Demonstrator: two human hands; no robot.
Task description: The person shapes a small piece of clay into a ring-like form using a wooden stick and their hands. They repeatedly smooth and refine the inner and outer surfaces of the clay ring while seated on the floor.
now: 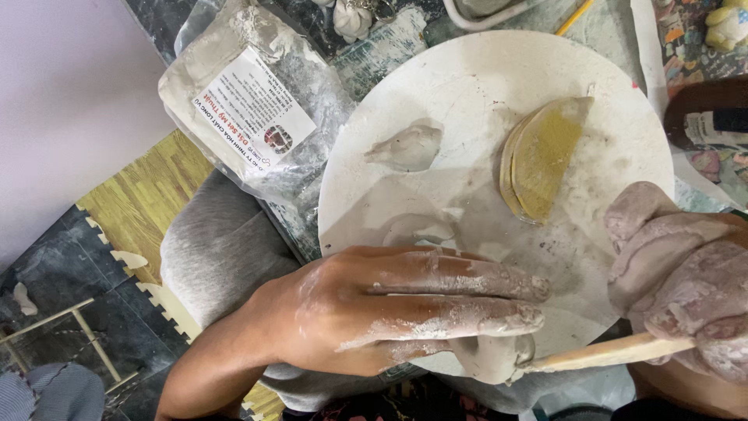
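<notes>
A round white board point(483, 86), dusty and smeared, fills the middle of the worktable, its near half mostly bare. A clay-dusted plastic bag point(249, 101) lies just off its left rim. The left hand point(389, 308) lies flat and long across the near edge, fingers stretched rightward, thumb tucked under a smooth grey clay lump point(491, 357) it pinches. The right hand point(678, 281), caked in clay, is curled around a pale wooden stick point(600, 355) whose tip touches the lump. A yellowish half-moon scraper point(541, 160) rests farther out.
</notes>
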